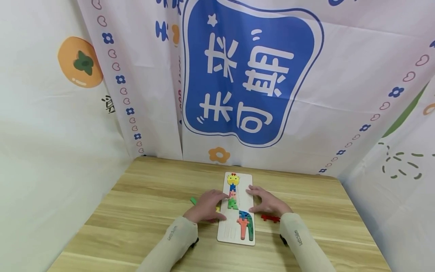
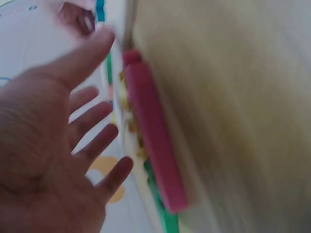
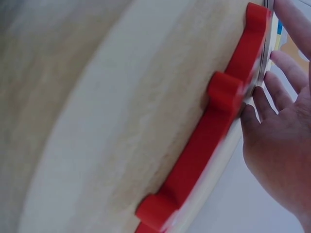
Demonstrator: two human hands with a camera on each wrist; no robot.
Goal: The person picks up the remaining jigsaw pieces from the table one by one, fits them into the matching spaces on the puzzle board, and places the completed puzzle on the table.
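A pale giraffe puzzle board [image 1: 245, 180] lies lengthwise on the table. Set in it are a yellow head piece [image 1: 233, 179], several blue, pink and green neck pieces [image 1: 232, 204], and blue, coral and green body and leg pieces [image 1: 242, 228]. My left hand [image 1: 207, 206] hovers at the board's left side, fingers spread, with its fingertips overlapping the board. Over the right edge, my right hand [image 1: 270, 202] has its fingers apart and nothing held. In the left wrist view a long pink piece [image 2: 153, 141] lies beside the left hand. A red knobbed piece [image 3: 194, 150] is near the right fingers.
Left of the board, a green piece [image 1: 193, 200] and a yellow piece [image 1: 218, 208] lie partly behind the left hand. The wooden table [image 1: 136, 211] meets a printed white curtain [image 1: 156, 139] at its back edge.
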